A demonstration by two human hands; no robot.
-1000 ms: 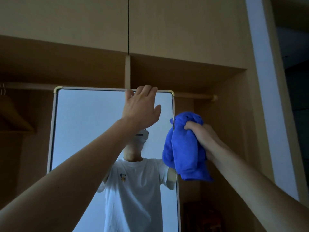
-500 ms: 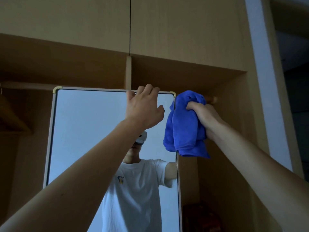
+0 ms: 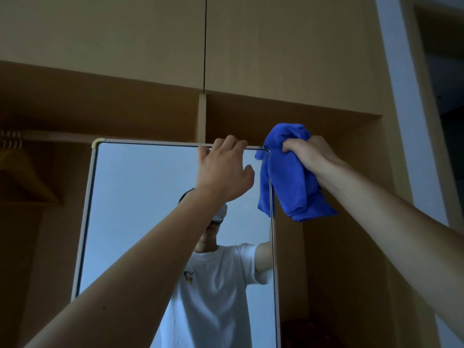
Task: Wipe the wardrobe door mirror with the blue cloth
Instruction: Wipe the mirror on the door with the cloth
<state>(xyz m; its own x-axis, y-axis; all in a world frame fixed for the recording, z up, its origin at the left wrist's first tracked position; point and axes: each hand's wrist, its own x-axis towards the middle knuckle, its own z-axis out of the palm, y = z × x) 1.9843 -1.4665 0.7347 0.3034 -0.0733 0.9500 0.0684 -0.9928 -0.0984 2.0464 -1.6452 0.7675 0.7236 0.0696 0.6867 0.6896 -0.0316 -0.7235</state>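
The tall framed mirror [image 3: 140, 209] stands in front of the open wardrobe and reflects a person in a white T-shirt. My left hand [image 3: 222, 169] grips the mirror's top edge, its fingers hooked over the frame near the upper right corner. My right hand [image 3: 310, 156] holds the bunched blue cloth [image 3: 291, 177] against the mirror's top right corner and right edge; the cloth hangs down past the frame and hides that corner.
Closed wooden cupboard doors [image 3: 150, 41] run above the wardrobe opening. A hanging rail with a wooden hanger [image 3: 22, 169] is at the left. A white wall strip [image 3: 406, 96] rises at the right. A dark object [image 3: 308, 332] sits low behind the mirror.
My right hand has carried the blue cloth upward along the mirror's right edge to the top corner. The left hand has stayed on the top edge.
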